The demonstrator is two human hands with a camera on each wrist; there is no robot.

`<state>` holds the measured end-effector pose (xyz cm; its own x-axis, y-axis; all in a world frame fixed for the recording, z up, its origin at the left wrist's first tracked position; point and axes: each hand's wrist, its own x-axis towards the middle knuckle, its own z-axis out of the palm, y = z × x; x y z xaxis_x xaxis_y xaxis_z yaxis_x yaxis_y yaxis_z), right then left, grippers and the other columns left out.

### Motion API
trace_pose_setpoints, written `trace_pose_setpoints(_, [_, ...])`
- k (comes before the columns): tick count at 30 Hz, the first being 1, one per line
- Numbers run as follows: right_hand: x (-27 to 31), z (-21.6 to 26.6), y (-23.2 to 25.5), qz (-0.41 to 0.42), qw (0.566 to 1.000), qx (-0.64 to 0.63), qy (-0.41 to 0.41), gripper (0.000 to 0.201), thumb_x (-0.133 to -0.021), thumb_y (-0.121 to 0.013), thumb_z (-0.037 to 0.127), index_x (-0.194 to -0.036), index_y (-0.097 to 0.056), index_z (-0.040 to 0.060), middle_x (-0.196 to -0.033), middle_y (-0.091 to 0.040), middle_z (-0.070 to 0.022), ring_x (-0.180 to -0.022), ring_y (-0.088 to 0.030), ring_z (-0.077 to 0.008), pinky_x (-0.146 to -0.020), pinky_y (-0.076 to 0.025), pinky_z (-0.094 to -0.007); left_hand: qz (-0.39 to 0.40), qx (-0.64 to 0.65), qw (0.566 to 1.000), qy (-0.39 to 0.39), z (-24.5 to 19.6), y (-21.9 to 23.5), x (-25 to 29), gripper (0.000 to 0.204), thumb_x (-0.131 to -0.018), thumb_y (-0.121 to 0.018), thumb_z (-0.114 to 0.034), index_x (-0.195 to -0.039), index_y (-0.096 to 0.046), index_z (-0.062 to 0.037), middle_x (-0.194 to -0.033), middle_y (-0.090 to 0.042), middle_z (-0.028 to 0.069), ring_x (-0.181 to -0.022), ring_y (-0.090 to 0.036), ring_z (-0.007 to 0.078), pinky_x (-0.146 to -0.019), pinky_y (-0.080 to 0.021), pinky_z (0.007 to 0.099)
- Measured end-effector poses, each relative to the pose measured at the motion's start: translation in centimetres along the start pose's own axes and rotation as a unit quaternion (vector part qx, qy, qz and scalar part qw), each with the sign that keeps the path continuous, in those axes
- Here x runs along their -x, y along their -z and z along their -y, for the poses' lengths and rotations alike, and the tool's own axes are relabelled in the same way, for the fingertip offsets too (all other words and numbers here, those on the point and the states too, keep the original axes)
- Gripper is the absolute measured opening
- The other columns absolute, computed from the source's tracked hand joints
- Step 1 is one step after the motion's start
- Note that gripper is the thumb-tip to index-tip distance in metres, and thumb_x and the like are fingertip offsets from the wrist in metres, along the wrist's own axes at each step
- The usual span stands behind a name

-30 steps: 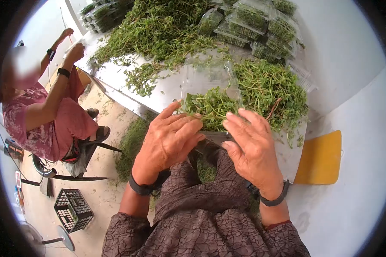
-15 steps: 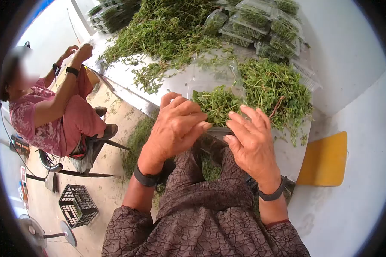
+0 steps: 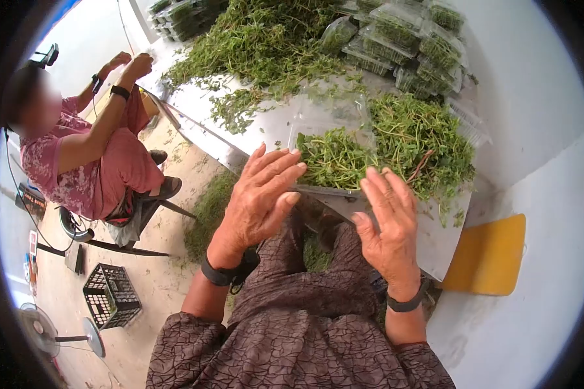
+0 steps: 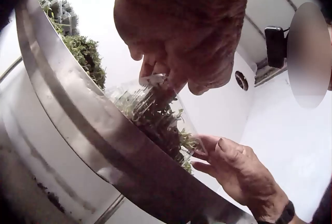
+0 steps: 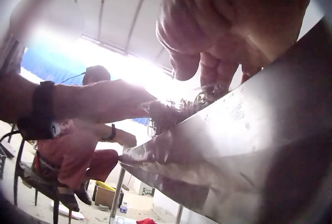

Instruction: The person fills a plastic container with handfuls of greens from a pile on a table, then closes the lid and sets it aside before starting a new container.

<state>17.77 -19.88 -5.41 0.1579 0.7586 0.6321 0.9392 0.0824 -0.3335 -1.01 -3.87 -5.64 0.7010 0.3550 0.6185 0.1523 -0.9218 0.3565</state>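
A clear plastic clamshell box filled with leafy green sprigs point(image 3: 334, 159) sits at the near edge of the metal table point(image 3: 240, 133), its lid point(image 3: 328, 111) folded back away from me. My left hand point(image 3: 256, 198) is at the box's left side, fingers extended and thumb apart. At the right front corner is my right hand point(image 3: 390, 227), its fingers pointing forward and fairly straight. In the left wrist view, the fingertips of my right hand point(image 4: 241, 169) are right at the box's clear wall point(image 4: 189, 123). A loose heap of greens point(image 3: 425, 146) lies beside the box on the right.
A larger heap of greens point(image 3: 259, 45) covers the back of the table. Filled boxes point(image 3: 402, 42) are stacked at the back right, more point(image 3: 182, 16) at the back left. Another person point(image 3: 91, 149) sits at left. A black crate point(image 3: 112, 295) stands on the floor.
My hands have moved apart, from over the front of the greens to the box's two sides, and their fingers have straightened. The head view has shifted slightly.
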Motion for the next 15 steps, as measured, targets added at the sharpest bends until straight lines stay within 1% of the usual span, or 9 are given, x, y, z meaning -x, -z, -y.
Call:
trace_pose_setpoints(1, [-0.1,0.0,-0.2,0.001,1.000,-0.010,0.008,0.045,-0.078,-0.072,0.013,-0.119,-0.062,-0.0008,-0.131,-0.059,-0.0125,-0.124,-0.048,-0.0354,-0.106,-0.037,-0.0481,0.018,-0.005,1.000,0.007,-0.1,-0.2,-0.2,0.038,-0.098,-0.048,-0.031,-0.117,-0.066,-0.0039,-0.128,-0.061,0.0138,-0.127,-0.051,0.0345,-0.116,-0.024,0.0547])
trace_pose_setpoints(2, [-0.1,0.0,-0.3,0.008,1.000,-0.003,0.011,0.045,-0.077,-0.073,0.013,-0.119,-0.062,-0.0010,-0.130,-0.059,-0.0126,-0.123,-0.049,-0.0356,-0.106,-0.037,-0.0482,0.016,-0.005,1.000,0.004,-0.2,-0.2,-0.4,0.038,-0.098,-0.048,-0.031,-0.117,-0.066,-0.0039,-0.128,-0.061,0.0138,-0.127,-0.051,0.0345,-0.116,-0.024,0.0547])
trace_pose_setpoints(5, [-0.6,0.3,-0.4,0.011,1.000,0.008,0.017,0.043,-0.078,-0.073,0.014,-0.117,-0.062,-0.0009,-0.128,-0.060,-0.0129,-0.122,-0.049,-0.0357,-0.107,-0.036,-0.0490,0.070,-0.030,0.997,-0.007,-0.9,0.0,-1.4,0.029,-0.090,-0.056,-0.020,-0.110,-0.067,-0.0021,-0.122,-0.064,0.0152,-0.126,-0.051,0.0351,-0.117,-0.020,0.0549])
trace_pose_setpoints(8, [-1.2,0.7,-0.6,0.027,0.998,0.018,0.044,0.042,-0.078,-0.073,0.015,-0.116,-0.063,0.0001,-0.126,-0.061,-0.0126,-0.122,-0.050,-0.0350,-0.108,-0.034,-0.0500,0.101,-0.030,0.994,-0.013,-0.8,-0.3,-2.2,0.025,-0.090,-0.057,-0.017,-0.107,-0.067,-0.0016,-0.120,-0.065,0.0156,-0.126,-0.052,0.0348,-0.117,-0.020,0.0550])
trace_pose_setpoints(10, [-1.3,0.3,-1.2,0.021,0.998,0.013,0.049,0.039,-0.079,-0.072,0.015,-0.115,-0.064,0.0020,-0.124,-0.062,-0.0119,-0.122,-0.050,-0.0338,-0.109,-0.033,-0.0505,0.100,-0.028,0.994,-0.021,-0.6,-0.3,-2.2,0.026,-0.090,-0.059,-0.018,-0.107,-0.067,-0.0003,-0.120,-0.064,0.0169,-0.125,-0.052,0.0352,-0.117,-0.021,0.0550])
trace_pose_setpoints(11, [-1.1,-0.2,-1.3,0.017,0.999,0.000,0.038,0.039,-0.079,-0.072,0.015,-0.116,-0.065,0.0036,-0.129,-0.060,-0.0110,-0.123,-0.050,-0.0325,-0.110,-0.033,-0.0495,0.098,-0.026,0.994,-0.027,-0.5,-0.3,-2.2,0.027,-0.090,-0.060,-0.019,-0.107,-0.066,0.0009,-0.120,-0.063,0.0183,-0.123,-0.053,0.0356,-0.116,-0.023,0.0550])
trace_pose_setpoints(12, [-1.1,-0.4,-1.1,0.017,0.999,0.000,0.038,0.039,-0.079,-0.072,0.015,-0.116,-0.065,0.0036,-0.129,-0.060,-0.0110,-0.123,-0.050,-0.0325,-0.110,-0.033,-0.0495,0.098,-0.027,0.994,-0.028,-0.6,-0.3,-2.0,0.027,-0.090,-0.060,-0.019,-0.107,-0.066,0.0009,-0.120,-0.063,0.0183,-0.123,-0.053,0.0356,-0.116,-0.023,0.0550])
trace_pose_setpoints(14, [-0.9,-0.6,-0.6,-0.025,0.999,0.007,0.031,0.041,-0.080,-0.071,0.014,-0.119,-0.064,0.0044,-0.136,-0.056,-0.0107,-0.125,-0.049,-0.0321,-0.110,-0.033,-0.0484,0.058,-0.030,0.997,-0.030,-0.7,-0.5,-1.5,0.028,-0.087,-0.063,-0.016,-0.110,-0.065,0.0000,-0.127,-0.060,0.0179,-0.125,-0.052,0.0354,-0.116,-0.024,0.0549])
trace_pose_setpoints(15, [-0.8,-0.8,-0.2,-0.037,0.998,0.019,0.042,0.043,-0.080,-0.071,0.012,-0.121,-0.063,0.0036,-0.140,-0.052,-0.0125,-0.125,-0.049,-0.0335,-0.108,-0.035,-0.0480,0.060,-0.027,0.997,-0.030,-0.8,-0.4,-1.4,0.028,-0.087,-0.063,-0.016,-0.110,-0.065,0.0000,-0.127,-0.060,0.0179,-0.125,-0.052,0.0354,-0.116,-0.024,0.0549])
